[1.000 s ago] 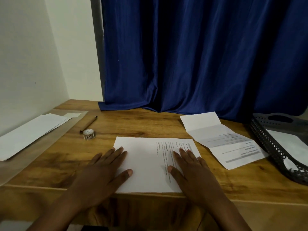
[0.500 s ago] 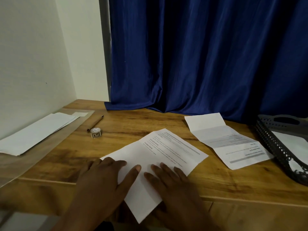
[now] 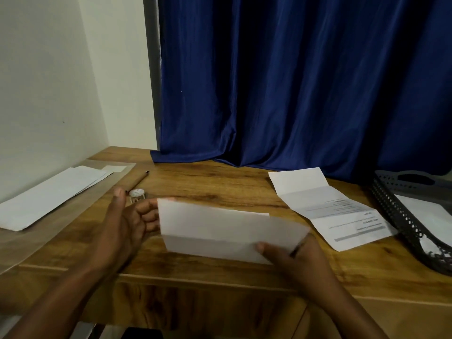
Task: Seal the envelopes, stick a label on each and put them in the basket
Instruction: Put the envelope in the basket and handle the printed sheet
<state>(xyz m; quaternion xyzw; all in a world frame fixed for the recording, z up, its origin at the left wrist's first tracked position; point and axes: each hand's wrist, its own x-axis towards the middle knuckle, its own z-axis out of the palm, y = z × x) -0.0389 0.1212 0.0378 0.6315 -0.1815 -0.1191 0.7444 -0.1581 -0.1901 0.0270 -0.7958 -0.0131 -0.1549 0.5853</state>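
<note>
Home desk corner, wooden desk (image 3: 220, 182), blue curtain (image 3: 293, 81)

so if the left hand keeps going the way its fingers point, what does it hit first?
The left hand points right, its fingers at the left edge of the folded sheet held by the right hand. It likely meets that sheet first; depth is unclear.
</note>
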